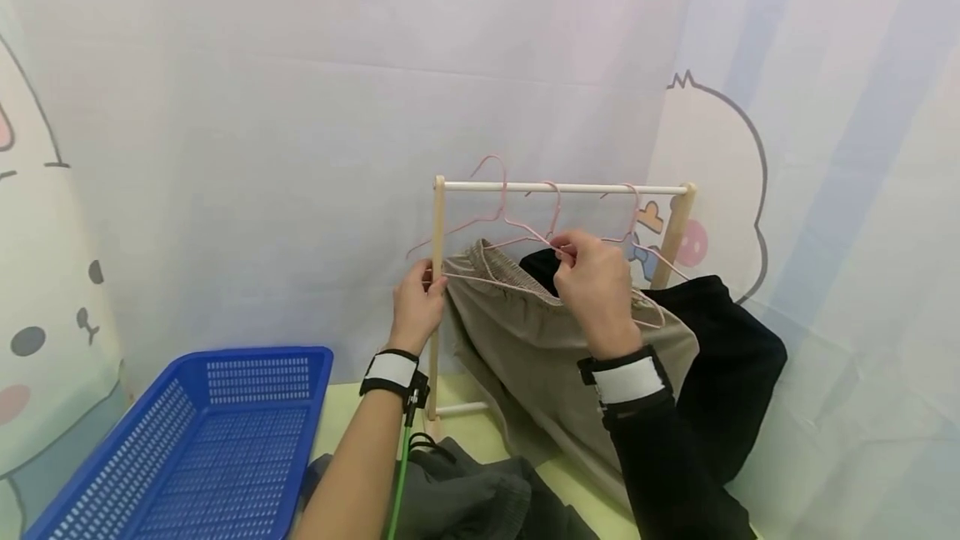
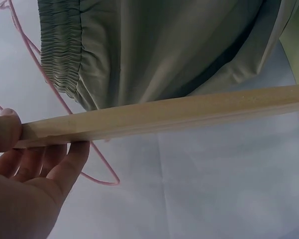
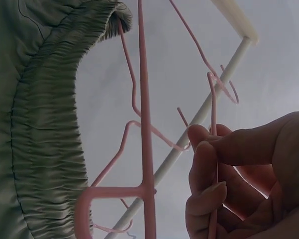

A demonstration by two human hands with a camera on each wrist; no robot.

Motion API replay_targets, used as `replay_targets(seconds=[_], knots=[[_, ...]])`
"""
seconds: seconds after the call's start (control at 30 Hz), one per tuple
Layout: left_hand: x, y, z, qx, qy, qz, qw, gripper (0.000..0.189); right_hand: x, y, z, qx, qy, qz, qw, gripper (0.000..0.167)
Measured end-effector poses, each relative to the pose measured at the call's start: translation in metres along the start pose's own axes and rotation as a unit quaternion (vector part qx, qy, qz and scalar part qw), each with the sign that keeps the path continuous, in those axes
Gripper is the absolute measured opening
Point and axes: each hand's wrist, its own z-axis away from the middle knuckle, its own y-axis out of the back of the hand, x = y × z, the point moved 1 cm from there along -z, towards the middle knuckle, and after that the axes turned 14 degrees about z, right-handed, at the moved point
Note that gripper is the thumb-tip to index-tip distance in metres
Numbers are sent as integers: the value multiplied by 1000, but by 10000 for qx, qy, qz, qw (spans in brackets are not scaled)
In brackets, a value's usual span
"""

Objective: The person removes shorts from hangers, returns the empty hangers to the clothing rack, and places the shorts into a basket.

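Rack [image 1: 592, 188] on yel. surf. [image 1: 341, 415], cartoon bkdrp [image 1: 300, 148]

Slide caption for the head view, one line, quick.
Right hand pinches a pink hanger while left hand grips a wooden rack post, beside a beige garment.

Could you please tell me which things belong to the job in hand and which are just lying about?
Seemingly in use:
- held pink hanger
- clothes rack
- beige garment
- black garment

Apparently lying about:
- blue basket
- dark grey garment (perhaps later)
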Motion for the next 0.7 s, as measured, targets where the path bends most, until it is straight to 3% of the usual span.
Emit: replay_targets(seconds=[0.2,0.43,0.7], knots=[[-2,-1,-1,31,-50,31,10000,31,-1,-8,12,46,102,45,9999,22],[-6,-2,0,57,-63,68,9999,33,2,-18,27,-188,20,126,9997,19],[-3,-1,0,69,13,90,9999,32,-1,-19,30,-342,46,159,9993,22]])
